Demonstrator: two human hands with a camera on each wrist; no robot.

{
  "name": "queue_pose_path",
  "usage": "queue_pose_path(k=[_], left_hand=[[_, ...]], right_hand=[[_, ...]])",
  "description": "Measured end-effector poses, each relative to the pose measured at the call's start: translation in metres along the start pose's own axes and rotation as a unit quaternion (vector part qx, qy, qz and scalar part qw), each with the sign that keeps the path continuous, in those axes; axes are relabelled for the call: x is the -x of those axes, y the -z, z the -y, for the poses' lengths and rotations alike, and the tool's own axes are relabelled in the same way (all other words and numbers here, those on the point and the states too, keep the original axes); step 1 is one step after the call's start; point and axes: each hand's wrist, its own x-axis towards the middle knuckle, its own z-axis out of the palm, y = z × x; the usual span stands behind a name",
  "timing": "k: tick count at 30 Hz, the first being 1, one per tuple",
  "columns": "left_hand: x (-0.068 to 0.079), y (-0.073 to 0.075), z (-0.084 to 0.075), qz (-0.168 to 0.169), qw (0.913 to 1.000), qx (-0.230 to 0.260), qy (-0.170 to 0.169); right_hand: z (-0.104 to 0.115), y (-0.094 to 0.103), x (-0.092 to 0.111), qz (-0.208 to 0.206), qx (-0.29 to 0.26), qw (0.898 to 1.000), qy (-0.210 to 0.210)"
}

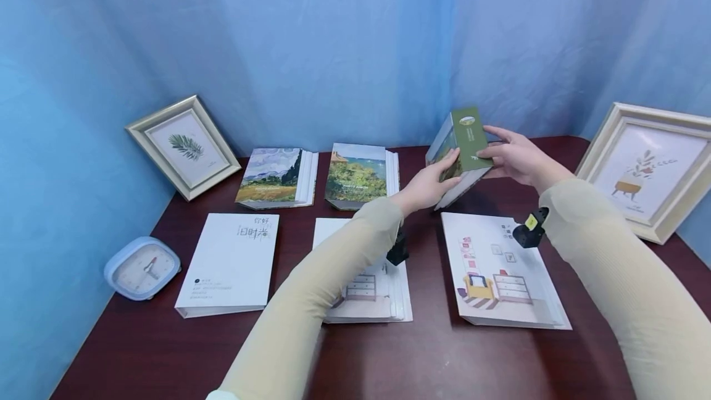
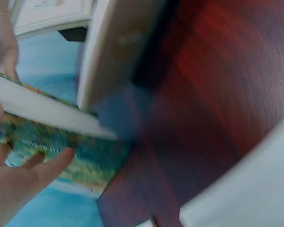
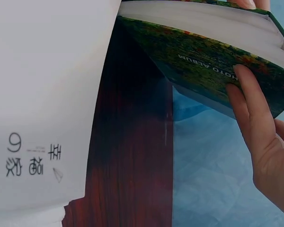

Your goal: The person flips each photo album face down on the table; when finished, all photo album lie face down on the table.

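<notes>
1. The blue clock (image 1: 143, 268) lies tilted face-up, likely so it can be read; its numerals are too faint for us.
2. The left picture frame (image 1: 186, 147) stands slanted before the curtain (image 1: 355, 48); we cannot see its stand.
3. The left white album (image 1: 230, 261) and wheat-field album (image 1: 271, 178) lie apart, perhaps so both covers show.
4. Behind the middle white album (image 1: 366, 292) lies the seaside album (image 1: 355, 175); the left sleeve (image 1: 311, 292) hides much of the former's cover.
5. We see the left hand (image 1: 426, 184) pinching the green-spined album (image 1: 468, 141), spine up, at the table's (image 1: 389, 363) rear; the right hand (image 1: 516, 156) grips its other side, seemingly keeping the covers together. We cannot tell whether its bottom touches down.
6. The right white album (image 1: 502, 276) lies nearer us.
7. The right picture frame (image 1: 647, 168) angles inward, cut off at the edge.
</notes>
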Motion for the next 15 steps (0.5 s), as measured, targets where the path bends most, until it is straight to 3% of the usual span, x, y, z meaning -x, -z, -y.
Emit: queue_pose_path(k=[5, 15], left_hand=[[-0.003, 0.001, 0.004, 0.029, 0.9951, -0.094, -0.012], [-0.008, -0.007, 0.005, 0.078, 0.9811, -0.173, -0.036]], right_hand=[[-0.006, -0.001, -0.002, -0.007, 0.013, 1.000, -0.019], [-0.024, 0.011, -0.002, -0.050, 0.027, 0.998, -0.028]])
